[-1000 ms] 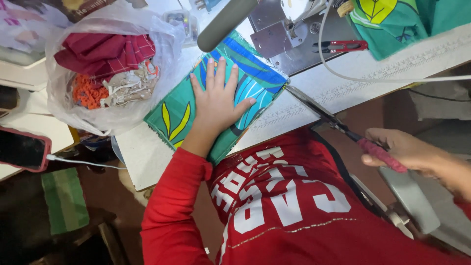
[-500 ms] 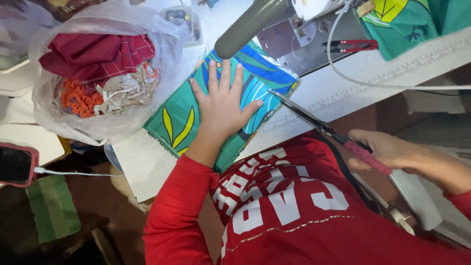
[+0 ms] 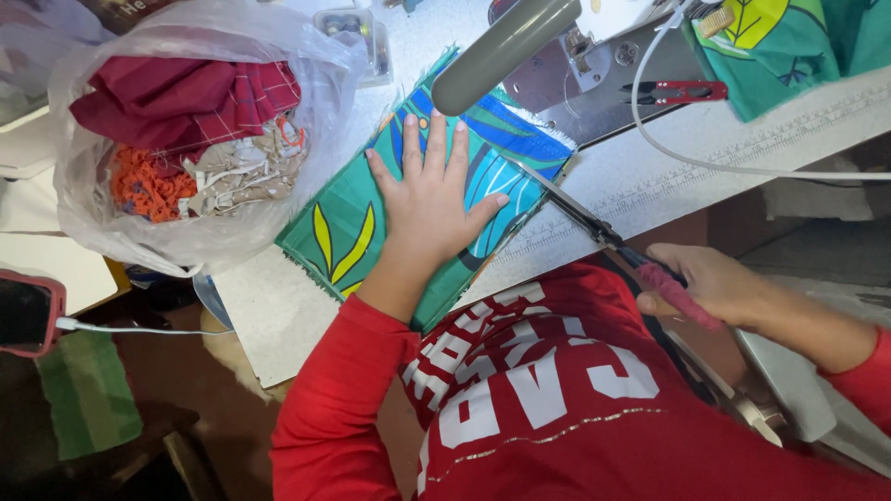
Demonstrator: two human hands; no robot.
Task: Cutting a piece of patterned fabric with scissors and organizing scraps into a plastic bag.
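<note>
Fabric [image 3: 339,218], a folded green piece printed with yellow leaves and blue shapes, is lying flat on the white bench [image 3: 650,176] just in front of the sewing machine [image 3: 575,74]. The left hand [image 3: 432,190] is pressing down on it with the palm flat and all fingers [image 3: 436,139] spread wide apart, gripping nothing, only pinning the cloth to the bench. The right hand [image 3: 710,288] is curling closed around the pink-wrapped handles of a pair of scissors [image 3: 594,227], whose long dark blades are reaching up and leftward to the fabric's right edge, the tips lying just beside the left thumb. Whether the blades are parted or together I cannot tell. A clear plastic bag [image 3: 200,139] stuffed with dark red, orange and cream scraps is sitting on the bench just left of the fabric. Small red-handled snips [image 3: 677,91] are resting on the machine's bed, near another bundle of green printed cloth [image 3: 798,46].
</note>
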